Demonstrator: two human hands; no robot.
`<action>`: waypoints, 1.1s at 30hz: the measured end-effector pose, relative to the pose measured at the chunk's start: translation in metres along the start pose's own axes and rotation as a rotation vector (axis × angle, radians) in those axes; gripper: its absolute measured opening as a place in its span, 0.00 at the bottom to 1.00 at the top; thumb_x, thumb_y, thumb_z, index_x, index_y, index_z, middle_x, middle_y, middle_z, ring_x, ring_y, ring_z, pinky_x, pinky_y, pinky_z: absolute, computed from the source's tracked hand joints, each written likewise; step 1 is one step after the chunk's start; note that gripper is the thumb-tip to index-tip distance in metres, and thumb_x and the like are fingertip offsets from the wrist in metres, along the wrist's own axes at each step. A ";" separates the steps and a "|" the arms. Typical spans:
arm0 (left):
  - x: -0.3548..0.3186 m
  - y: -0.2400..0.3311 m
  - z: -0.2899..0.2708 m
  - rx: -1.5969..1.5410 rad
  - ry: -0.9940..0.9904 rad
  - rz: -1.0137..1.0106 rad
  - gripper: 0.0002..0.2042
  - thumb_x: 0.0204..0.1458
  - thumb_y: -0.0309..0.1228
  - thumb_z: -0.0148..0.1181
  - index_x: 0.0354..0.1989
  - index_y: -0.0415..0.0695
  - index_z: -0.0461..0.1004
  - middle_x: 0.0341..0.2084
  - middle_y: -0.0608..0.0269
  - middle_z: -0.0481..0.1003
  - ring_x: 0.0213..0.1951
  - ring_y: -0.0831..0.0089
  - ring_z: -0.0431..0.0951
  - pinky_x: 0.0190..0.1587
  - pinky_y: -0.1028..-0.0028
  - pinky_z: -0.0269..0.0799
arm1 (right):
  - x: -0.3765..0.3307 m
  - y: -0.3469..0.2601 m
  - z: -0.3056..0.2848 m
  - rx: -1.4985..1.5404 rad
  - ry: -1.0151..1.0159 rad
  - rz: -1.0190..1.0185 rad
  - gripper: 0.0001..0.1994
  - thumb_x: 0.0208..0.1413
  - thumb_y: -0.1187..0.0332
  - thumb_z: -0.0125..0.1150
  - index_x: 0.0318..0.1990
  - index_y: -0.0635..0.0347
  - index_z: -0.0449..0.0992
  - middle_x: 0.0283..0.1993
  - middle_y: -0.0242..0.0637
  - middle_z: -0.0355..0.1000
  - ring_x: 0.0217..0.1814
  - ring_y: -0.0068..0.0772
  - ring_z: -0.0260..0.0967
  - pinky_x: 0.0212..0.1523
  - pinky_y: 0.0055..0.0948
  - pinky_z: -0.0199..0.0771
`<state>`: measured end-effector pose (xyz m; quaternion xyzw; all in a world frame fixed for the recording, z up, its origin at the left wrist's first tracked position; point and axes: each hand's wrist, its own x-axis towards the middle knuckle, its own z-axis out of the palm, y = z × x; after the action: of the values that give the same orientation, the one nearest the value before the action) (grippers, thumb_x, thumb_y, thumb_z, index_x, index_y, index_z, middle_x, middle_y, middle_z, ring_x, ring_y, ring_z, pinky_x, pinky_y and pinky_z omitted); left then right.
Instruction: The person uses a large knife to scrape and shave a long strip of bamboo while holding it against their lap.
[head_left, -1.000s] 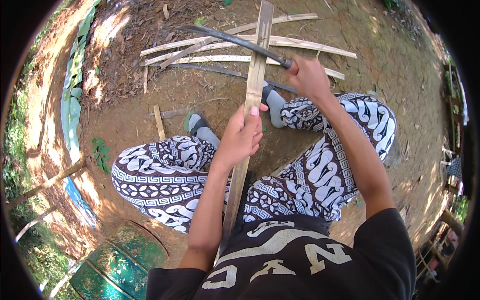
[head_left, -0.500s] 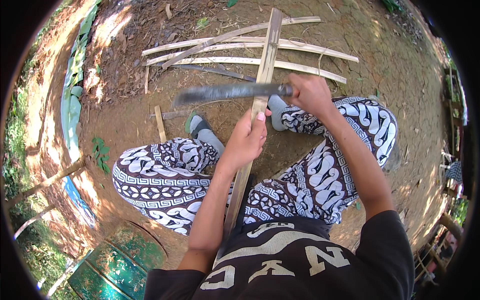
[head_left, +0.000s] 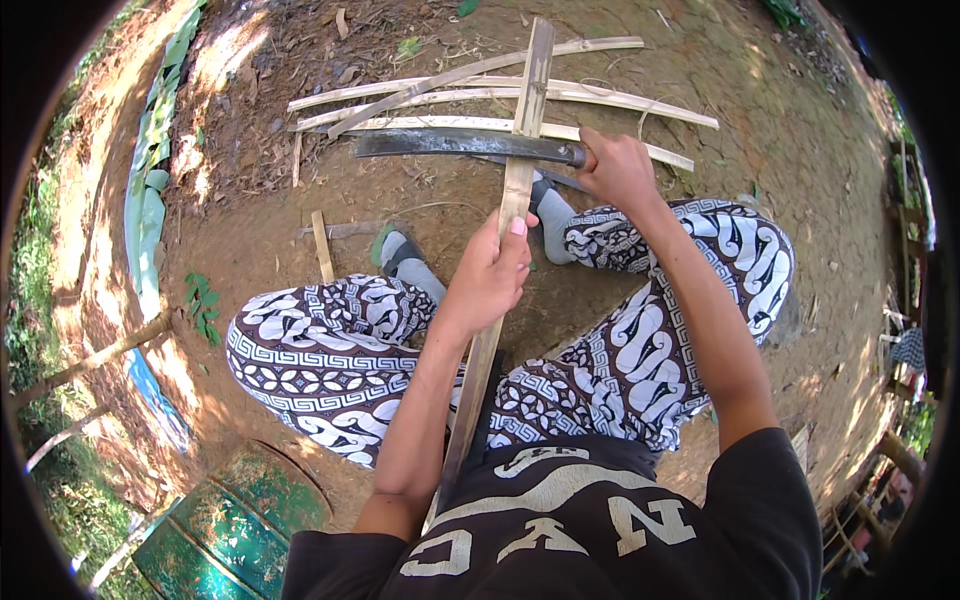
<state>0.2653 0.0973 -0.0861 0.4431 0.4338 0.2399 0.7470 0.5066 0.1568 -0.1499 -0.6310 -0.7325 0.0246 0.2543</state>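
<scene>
A long split bamboo strip (head_left: 531, 100) runs from my lap outward between my legs, with its far end over other strips. My left hand (head_left: 489, 272) is closed round it near the middle. In my right hand (head_left: 616, 172) is the handle of a machete (head_left: 450, 144). Its dark blade lies across the strip beyond my left hand, pointing left. The palm side of my left hand is hidden.
Several pale bamboo strips (head_left: 650, 103) lie crosswise on the bare earth ahead. A short bamboo piece (head_left: 322, 247) rests near my left foot (head_left: 408, 262). At lower left stands a green rusty metal drum (head_left: 235, 520); a long green leaf (head_left: 146, 220) lies farther left.
The machete has moved farther out along the bamboo strip, away from my left hand. Its blade was blurred before and is sharp now. The strip's far end has shifted slightly left.
</scene>
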 end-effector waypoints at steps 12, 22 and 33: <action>-0.008 0.011 -0.008 -0.031 0.042 0.015 0.19 0.71 0.44 0.38 0.59 0.43 0.64 0.21 0.75 0.56 0.16 0.88 0.52 0.14 0.84 0.51 | 0.012 0.009 -0.004 0.116 0.007 0.235 0.07 0.53 0.69 0.54 0.33 0.59 0.77 0.23 0.50 0.74 0.26 0.57 0.74 0.30 0.50 0.74; -0.020 0.002 -0.009 -0.077 -0.014 -0.031 0.18 0.71 0.43 0.38 0.58 0.43 0.64 0.20 0.75 0.56 0.15 0.88 0.52 0.14 0.83 0.50 | 0.030 0.000 -0.009 -0.034 -0.029 0.139 0.05 0.50 0.69 0.56 0.31 0.58 0.76 0.22 0.48 0.75 0.24 0.53 0.74 0.28 0.49 0.76; -0.010 -0.019 -0.022 0.048 0.076 0.060 0.16 0.71 0.43 0.40 0.55 0.44 0.65 0.20 0.75 0.56 0.17 0.88 0.54 0.16 0.83 0.51 | 0.031 -0.026 0.008 0.045 -0.086 -0.063 0.03 0.45 0.71 0.55 0.27 0.59 0.71 0.19 0.51 0.70 0.24 0.59 0.70 0.28 0.52 0.70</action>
<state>0.2404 0.0900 -0.1035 0.4643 0.4542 0.2685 0.7114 0.4773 0.1831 -0.1372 -0.6002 -0.7614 0.0604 0.2374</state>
